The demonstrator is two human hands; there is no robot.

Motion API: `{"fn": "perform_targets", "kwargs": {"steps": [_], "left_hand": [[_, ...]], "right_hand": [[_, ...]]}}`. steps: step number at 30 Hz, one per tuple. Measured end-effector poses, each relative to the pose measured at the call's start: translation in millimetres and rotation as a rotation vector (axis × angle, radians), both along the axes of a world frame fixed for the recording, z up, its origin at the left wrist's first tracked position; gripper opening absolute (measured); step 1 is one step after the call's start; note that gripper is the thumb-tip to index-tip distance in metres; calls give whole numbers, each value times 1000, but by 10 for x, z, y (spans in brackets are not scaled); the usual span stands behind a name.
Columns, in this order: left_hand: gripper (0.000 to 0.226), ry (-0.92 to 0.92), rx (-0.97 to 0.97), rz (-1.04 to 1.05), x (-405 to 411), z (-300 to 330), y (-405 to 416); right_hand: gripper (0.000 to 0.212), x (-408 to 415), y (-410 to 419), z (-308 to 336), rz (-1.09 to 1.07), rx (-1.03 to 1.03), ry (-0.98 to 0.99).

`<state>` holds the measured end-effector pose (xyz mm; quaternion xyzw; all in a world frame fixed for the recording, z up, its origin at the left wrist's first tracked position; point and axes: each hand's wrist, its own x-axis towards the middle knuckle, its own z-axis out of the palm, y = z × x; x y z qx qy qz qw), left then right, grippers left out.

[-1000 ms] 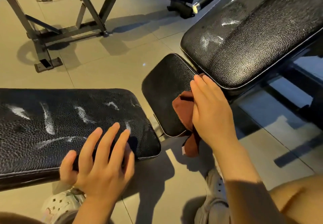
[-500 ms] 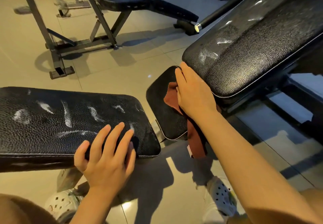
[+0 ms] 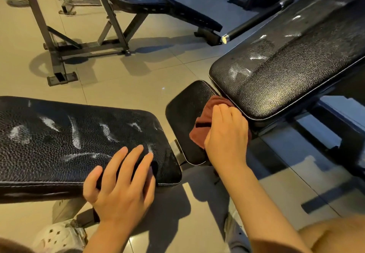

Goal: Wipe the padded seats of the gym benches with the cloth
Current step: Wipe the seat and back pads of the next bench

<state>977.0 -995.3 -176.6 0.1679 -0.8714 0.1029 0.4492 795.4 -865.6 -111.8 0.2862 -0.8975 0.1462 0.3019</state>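
We see the right hand (image 3: 227, 134) curled over a bunched, rust-brown cloth (image 3: 205, 122), pressing its soft folds onto the small seat pad (image 3: 185, 118), a rounded black cushion of pebbled vinyl with pale piping at its edge. The cloth lies on the pad's far right part, touching the lower end of the long inclined back pad (image 3: 286, 69) just beyond the knuckles; that pad shares the grained black surface and carries whitish smears. Our left hand (image 3: 120, 185) rests open, fingers spread flat, on the near right corner of a second flat bench pad (image 3: 69, 140), also coarse-grained, black and streaked with pale marks. Between the two hands lies glossy beige floor tile (image 3: 134, 87). Beyond both hands stands a third bench (image 3: 158, 10) on an angular grey metal frame.
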Motion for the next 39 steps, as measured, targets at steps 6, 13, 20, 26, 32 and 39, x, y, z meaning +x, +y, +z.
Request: {"fn": "perform_targets", "kwargs": {"steps": [6,13,20,26,32,39], "left_hand": [[27,19,-28,9,0,-31,4],[27,43,-46,13,-23,-20,6],[26,50,-24,4,-22,0,10],[25,54,39,-25,-18,-3,13],[25,46,51,-22,-11,14,9],[28,-22,35,-38,52,50,-6]], "right_hand": [[27,-149,-102,-17,29,-6,-4],[36,-367,-242,86,4,69,-4],[30,-163,79,-60,38,41,26],[49,340,400,-415,8,43,-41],[55,703,357,-660,85,229,-197],[73,272,-24,-271,12,358,-126]]}}
